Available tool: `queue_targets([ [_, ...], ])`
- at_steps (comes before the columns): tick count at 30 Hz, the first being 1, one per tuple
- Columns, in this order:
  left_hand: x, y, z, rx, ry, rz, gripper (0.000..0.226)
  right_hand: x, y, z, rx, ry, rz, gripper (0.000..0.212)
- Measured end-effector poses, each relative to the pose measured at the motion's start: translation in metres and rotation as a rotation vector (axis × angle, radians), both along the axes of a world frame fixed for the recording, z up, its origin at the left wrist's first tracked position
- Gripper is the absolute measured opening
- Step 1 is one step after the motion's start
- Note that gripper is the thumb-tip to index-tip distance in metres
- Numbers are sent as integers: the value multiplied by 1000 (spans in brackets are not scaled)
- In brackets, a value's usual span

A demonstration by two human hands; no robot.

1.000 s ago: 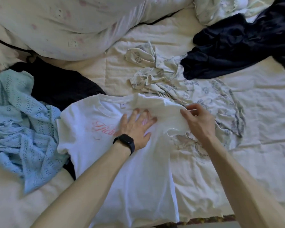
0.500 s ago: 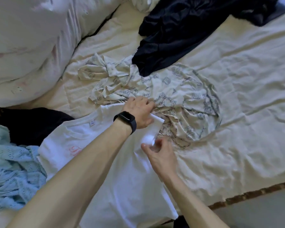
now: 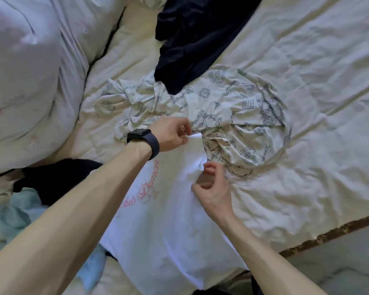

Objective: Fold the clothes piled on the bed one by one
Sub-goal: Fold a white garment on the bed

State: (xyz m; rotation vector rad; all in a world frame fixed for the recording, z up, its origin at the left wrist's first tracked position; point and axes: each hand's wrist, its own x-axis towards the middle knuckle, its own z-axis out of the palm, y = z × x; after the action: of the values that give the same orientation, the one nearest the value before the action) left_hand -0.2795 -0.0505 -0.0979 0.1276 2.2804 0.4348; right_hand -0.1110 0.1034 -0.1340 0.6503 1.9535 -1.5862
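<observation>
- The bed (image 3: 307, 60) fills nearly the whole view. It is covered in a creased cream sheet that stretches far beyond and to the right of both hands.
- A bulky white duvet (image 3: 30, 81) with faint pink marks is heaped well to the left of the left hand (image 3: 170, 135).
- The white T-shirt (image 3: 168, 220) lies flat on the bed under both forearms. Pink script shows just beside the left wrist, and its lower edge reaches the near side of the bed.
- A cream printed garment (image 3: 232, 116) lies crumpled just beyond and to the right of both hands, touching the T-shirt's far edge.
- A dark navy garment (image 3: 196, 39) lies farther off beyond the left hand, its tip overlapping the printed garment.
- A strip of pale floor (image 3: 339, 262) shows to the right of the right forearm, past the bed's patterned edge trim (image 3: 328, 231).
- A light blue knit (image 3: 13, 220) is bunched far left of the left forearm.
- A black garment (image 3: 55, 177) sits left of the left forearm, between the duvet and the blue knit.
- The left hand has its fingers curled and pinches the T-shirt's far corner between thumb and fingertips.
- The right hand (image 3: 213, 188) is just nearer, its fingers curled in, pinching the sleeve edge of the same T-shirt.
- A black watch (image 3: 143, 139) is strapped to the left wrist.
</observation>
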Motion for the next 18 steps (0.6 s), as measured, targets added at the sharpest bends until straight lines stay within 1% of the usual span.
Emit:
queue_targets([
  [2, 4, 5, -5, -28, -11, 12, 21, -1, -5, 1, 25, 32, 3, 59],
  [3, 5, 7, -8, -39, -16, 18, 23, -2, -7, 1, 52, 36, 15, 56],
  [6, 6, 14, -15, -84, -22, -22, 27, -5, -6, -4, 107, -24, 82, 38],
  [8, 3, 17, -19, -80, -5, -63, 19, -5, -4, -10, 162, -22, 123, 24],
  [9, 1, 18, -20, -56, 11, -64, 14, -5, -3, -12, 189, -18, 100, 28],
  [11, -2, 16, -20, 21, 55, -6, 11, -6, 1, -17, 222, -28, -21, 33],
  [13, -2, 11, -17, 75, 110, 47, 15, -7, 3, -20, 262, -15, -102, 28],
  [15, 3, 5, -12, 104, 121, 80, 15, -8, 1, -20, 279, 4, -129, 15],
  [16, 7, 1, -10, 126, 118, 104, 15, -8, -1, -19, 269, 6, -150, 16],
  [18, 16, -5, -2, 170, 131, 160, 13, -7, -5, -15, 229, -1, -210, 29],
])
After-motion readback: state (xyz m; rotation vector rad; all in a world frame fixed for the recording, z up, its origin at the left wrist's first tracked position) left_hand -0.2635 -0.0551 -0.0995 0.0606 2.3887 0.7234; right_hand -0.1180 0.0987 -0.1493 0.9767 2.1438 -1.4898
